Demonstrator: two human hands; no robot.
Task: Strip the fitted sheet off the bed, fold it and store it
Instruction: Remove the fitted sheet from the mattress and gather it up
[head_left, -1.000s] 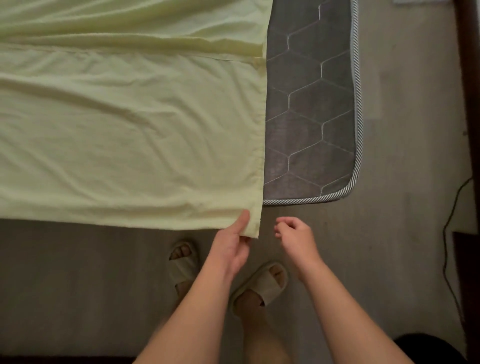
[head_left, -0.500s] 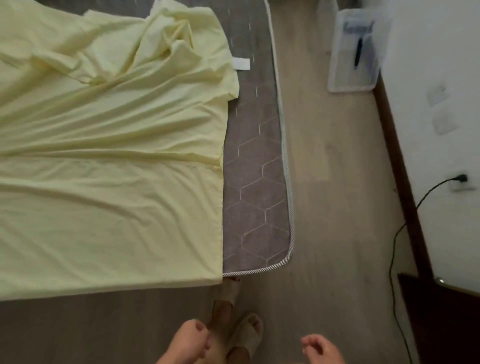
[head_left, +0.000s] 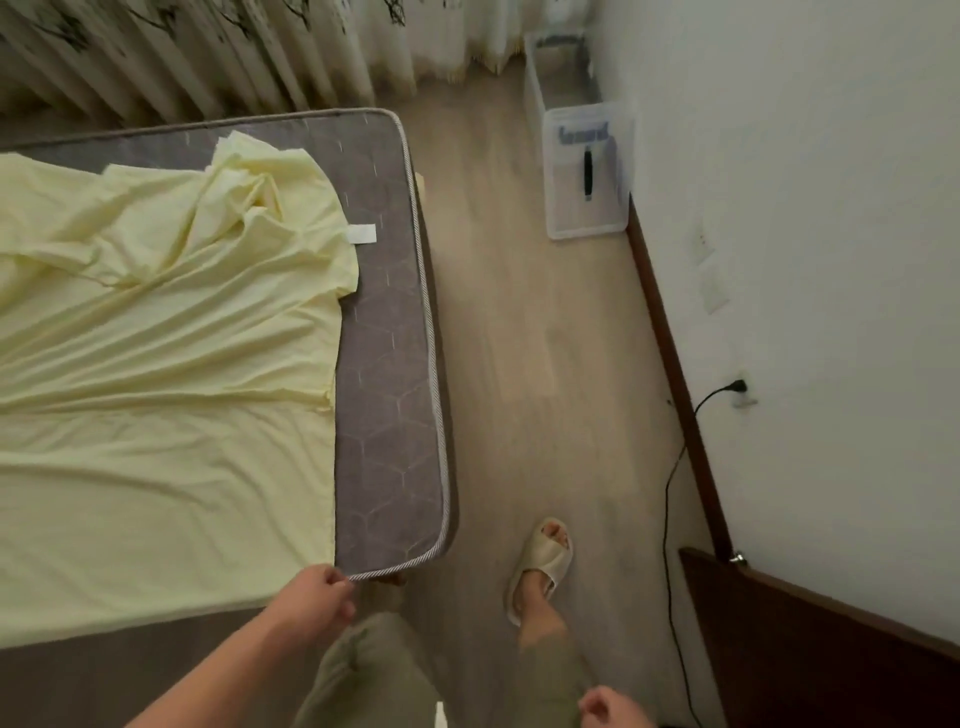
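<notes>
Room: pale wood-look floor (head_left: 519, 364) runs between a mattress (head_left: 389, 441) and a white wall (head_left: 805, 208); a pleated curtain (head_left: 182, 57) hangs behind the mattress's far edge.
Mattress: grey, quilted in hexagons, with striped piping; a strip along its right edge lies uncovered from the far right corner to the near right corner.
Sheet (head_left: 156, 467): pale yellow, lying on top of the mattress. It is fairly smooth along the near edge, and bunched and creased toward the far edge.
Tag (head_left: 362, 233): white, on the grey strip, just beside the bunched part of the sheet.
Left hand (head_left: 318, 597): at the mattress's near edge, by the sheet's near right corner, fingers curled. Whether it pinches the cloth cannot be told.
Right hand (head_left: 610, 709): low over the floor, well apart from the mattress, partly cut off; fingers loosely curled around nothing.
Slipper (head_left: 543, 561): pale, on a foot, on the floor near the mattress's near right corner.
Bin (head_left: 587, 208): clear plastic, on the floor against the wall, beyond the far right corner.
Cable (head_left: 666, 519): black, from a plug (head_left: 735, 387) on the wall down to the floor.
Panel (head_left: 831, 649): dark wood, against the wall.
</notes>
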